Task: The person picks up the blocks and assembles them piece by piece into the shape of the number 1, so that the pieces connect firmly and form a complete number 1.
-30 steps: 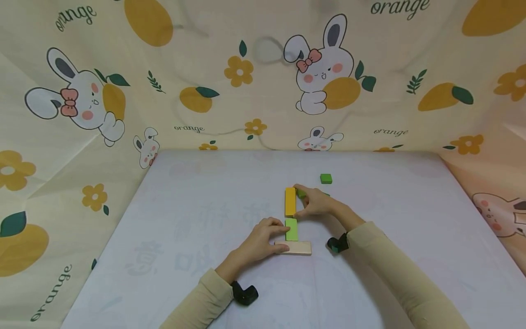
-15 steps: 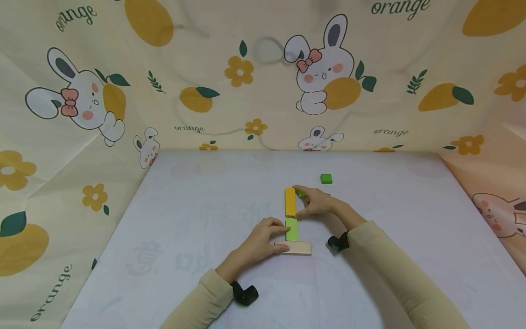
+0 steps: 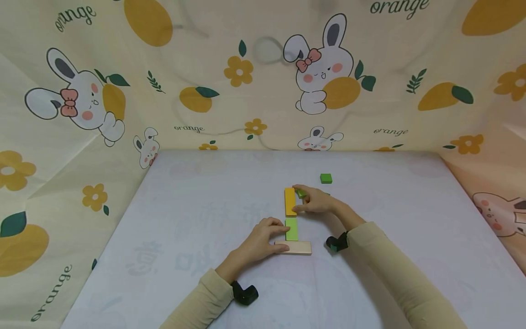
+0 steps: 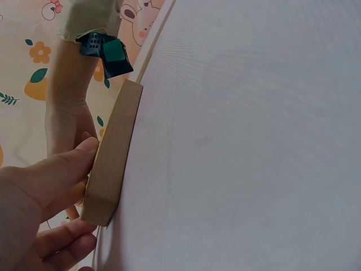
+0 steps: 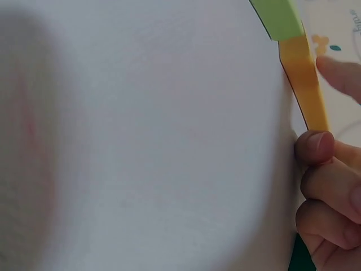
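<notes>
In the head view a yellow block [image 3: 290,201], a light green block [image 3: 291,229] and a pale wooden block [image 3: 300,248] lie on the table in a line, the wooden one crosswise at the near end. My left hand [image 3: 260,241] rests its thumb on the wooden block and a fingertip on the light green block. My right hand [image 3: 315,199] holds the yellow block, thumb at its near right part and fingers at the far end. In the right wrist view these fingers [image 5: 316,148] curl at the yellow block's end.
A small green block [image 3: 326,178] lies farther back on the white table [image 3: 197,196]. Another green block [image 3: 302,193] shows behind the right fingers, mostly hidden. A patterned cloth [image 3: 263,105] with rabbits and oranges stands behind the table.
My right thumb has moved from the near end of the yellow block up onto its right side. The left hand and the blocks stay in place.
</notes>
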Motion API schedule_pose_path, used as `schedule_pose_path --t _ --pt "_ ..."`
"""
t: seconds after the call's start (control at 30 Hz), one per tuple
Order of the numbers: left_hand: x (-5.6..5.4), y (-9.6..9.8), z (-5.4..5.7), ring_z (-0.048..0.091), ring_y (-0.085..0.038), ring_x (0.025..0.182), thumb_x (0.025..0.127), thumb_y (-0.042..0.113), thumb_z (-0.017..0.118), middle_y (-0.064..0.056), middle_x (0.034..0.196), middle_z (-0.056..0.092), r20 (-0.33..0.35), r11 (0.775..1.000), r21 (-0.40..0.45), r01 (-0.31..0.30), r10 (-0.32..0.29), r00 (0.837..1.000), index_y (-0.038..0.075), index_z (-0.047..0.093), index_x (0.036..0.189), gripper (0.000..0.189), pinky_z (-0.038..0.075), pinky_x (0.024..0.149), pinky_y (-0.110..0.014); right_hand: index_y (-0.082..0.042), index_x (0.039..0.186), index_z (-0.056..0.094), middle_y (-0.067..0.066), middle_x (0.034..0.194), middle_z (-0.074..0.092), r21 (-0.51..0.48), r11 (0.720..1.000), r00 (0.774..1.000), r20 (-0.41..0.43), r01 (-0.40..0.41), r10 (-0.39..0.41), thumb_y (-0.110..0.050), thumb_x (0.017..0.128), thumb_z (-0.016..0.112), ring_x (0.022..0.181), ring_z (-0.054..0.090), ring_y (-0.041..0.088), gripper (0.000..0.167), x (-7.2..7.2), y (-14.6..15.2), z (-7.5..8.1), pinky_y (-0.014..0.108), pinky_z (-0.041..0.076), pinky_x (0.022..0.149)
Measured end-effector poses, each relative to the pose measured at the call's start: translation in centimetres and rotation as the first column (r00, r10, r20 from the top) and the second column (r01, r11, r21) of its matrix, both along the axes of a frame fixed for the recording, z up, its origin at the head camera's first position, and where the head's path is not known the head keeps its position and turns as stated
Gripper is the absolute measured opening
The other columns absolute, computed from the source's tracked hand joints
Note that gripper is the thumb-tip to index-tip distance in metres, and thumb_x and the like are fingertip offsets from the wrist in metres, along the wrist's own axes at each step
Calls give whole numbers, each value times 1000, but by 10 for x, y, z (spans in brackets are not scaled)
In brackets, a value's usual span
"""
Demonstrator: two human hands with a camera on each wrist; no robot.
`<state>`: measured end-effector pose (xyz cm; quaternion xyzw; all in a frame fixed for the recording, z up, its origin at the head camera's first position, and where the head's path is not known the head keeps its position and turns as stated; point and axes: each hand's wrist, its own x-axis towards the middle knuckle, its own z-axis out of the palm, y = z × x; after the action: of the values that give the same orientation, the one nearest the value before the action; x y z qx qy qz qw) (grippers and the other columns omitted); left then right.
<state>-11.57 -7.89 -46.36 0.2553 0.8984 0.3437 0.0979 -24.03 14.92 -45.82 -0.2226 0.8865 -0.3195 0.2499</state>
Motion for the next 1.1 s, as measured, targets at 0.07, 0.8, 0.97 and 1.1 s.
schedule_pose_path --t 0.07,0.8,0.97,1.1 --pt "0 0 0 51 -20 119 85 33 73 -6 126 58 0 1000 -1 1 -1 1000 13 63 129 49 43 101 -40 -7 151 27 -5 60 43 -4 1000 1000 -13 2 -3 -38 86 69 54 37 10 83 1 0 -1 23 29 54" --pt "-1 -1 1 50 -21 119 85 32 73 -6 126 57 -1 1000 10 8 -8 1000 13 63 128 49 42 101 -40 -5 148 32 -6 57 44 -2 1000 998 -55 -19 19 -36 84 72 53 37 10 81 7 -2 2 23 31 56" --pt "-1 -1 1 50 -20 118 85 32 73 -6 126 57 2 1000 13 7 -7 1000 12 63 129 49 42 101 -40 -4 147 33 -5 58 44 -4 1000 998 -55 -22 22 -35 84 72 53 37 10 81 9 -2 5 23 31 56" --pt "-1 0 -1 50 -20 118 85 32 73 -6 126 57 -6 1000 12 7 -7 1000 12 63 129 49 42 100 -40 -4 147 33 -5 58 45 0 1000 998 -60 -22 22 -35 84 72 54 38 10 80 10 -2 5 23 32 56"
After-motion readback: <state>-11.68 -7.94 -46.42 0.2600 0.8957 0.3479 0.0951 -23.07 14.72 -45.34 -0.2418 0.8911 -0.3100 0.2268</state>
